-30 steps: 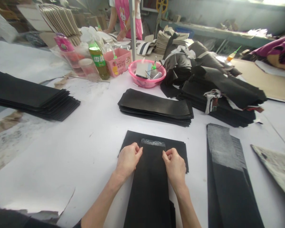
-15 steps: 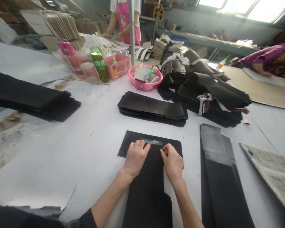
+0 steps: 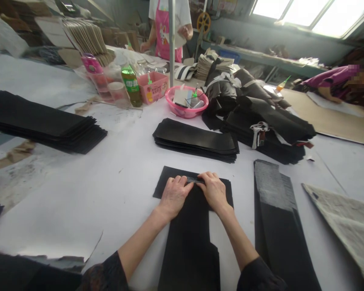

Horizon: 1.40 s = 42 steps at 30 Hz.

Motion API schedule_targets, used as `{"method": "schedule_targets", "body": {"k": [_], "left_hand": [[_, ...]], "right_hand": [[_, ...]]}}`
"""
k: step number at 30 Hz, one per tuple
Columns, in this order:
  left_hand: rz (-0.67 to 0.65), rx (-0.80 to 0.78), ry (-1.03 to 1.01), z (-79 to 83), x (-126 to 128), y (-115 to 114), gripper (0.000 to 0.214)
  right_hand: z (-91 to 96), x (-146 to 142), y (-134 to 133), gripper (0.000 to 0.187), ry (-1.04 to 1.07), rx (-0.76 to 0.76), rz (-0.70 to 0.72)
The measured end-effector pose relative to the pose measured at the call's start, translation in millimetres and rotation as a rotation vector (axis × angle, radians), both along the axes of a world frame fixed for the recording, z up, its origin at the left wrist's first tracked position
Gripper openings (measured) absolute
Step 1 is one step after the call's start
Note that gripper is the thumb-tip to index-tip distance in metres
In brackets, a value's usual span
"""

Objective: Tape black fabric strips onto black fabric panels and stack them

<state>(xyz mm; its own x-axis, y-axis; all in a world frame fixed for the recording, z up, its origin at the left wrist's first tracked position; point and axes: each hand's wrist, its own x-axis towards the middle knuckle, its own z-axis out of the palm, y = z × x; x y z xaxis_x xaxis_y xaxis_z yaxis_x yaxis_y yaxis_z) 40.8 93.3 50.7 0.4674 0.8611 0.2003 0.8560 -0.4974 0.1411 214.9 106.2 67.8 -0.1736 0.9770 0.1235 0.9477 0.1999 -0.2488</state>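
Observation:
A long black strip of sheet material (image 3: 189,246) runs toward me, its far end lying over a crosswise black piece (image 3: 163,180) on the white table. Between my hands, a shiny band (image 3: 193,180) shows at that far end. My left hand (image 3: 174,196) has its fingers bent over the strip's left side, thumb pointing inward. From the right, my right hand (image 3: 214,190) pinches the far edge, its thumb close to the left one. The fingers partly hide the edge and the band.
Black sheets are stacked ahead (image 3: 197,139) and at left (image 3: 42,121). Strips with a greyish coated end (image 3: 276,210) lie at right, beside a grey board (image 3: 342,222). A pink basin (image 3: 186,115) and green bottle (image 3: 132,87) stand farther back. Two other people are across the table.
My right hand has moved left and slightly away from me, onto the strip's far edge. Less of the shiny band shows now. My left hand stays nearly in place.

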Motion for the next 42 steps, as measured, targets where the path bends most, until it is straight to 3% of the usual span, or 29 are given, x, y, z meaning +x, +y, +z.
{"method": "schedule_targets", "body": {"k": [12,17,20,22,27,31,36,42], "left_hand": [[-0.062,-0.1,-0.263,-7.4,-20.5,14.5,0.019],[-0.017,-0.096,-0.191,-0.7,-19.3,20.6,0.007],[-0.028,-0.022,-0.12,2.7,-17.0,26.9,0.037],[-0.091,-0.018,-0.079,3.5,-16.3,31.3,0.043],[-0.191,-0.065,-0.074,1.0,-18.5,37.2,0.027],[-0.223,0.013,-0.1,-3.7,-19.0,34.0,0.018],[-0.314,0.117,0.032,-5.9,-18.5,29.1,0.022],[-0.339,0.126,0.085,-4.4,-19.2,30.3,0.028]], "right_hand": [[2.0,2.2,22.5,0.007,-0.038,-0.095,0.117],[2.1,5.3,22.1,0.006,-0.016,-0.088,0.151],[0.0,7.7,21.3,0.006,0.002,-0.073,0.175],[-2.6,9.6,21.3,0.005,0.016,-0.064,0.196],[-11.7,16.7,22.8,0.012,0.058,-0.042,0.263],[-16.7,22.7,21.8,0.016,0.076,-0.031,0.322],[-16.7,26.8,17.1,0.025,0.04,0.014,0.424],[-17.3,28.3,15.4,0.027,-0.032,0.068,0.494]]}}
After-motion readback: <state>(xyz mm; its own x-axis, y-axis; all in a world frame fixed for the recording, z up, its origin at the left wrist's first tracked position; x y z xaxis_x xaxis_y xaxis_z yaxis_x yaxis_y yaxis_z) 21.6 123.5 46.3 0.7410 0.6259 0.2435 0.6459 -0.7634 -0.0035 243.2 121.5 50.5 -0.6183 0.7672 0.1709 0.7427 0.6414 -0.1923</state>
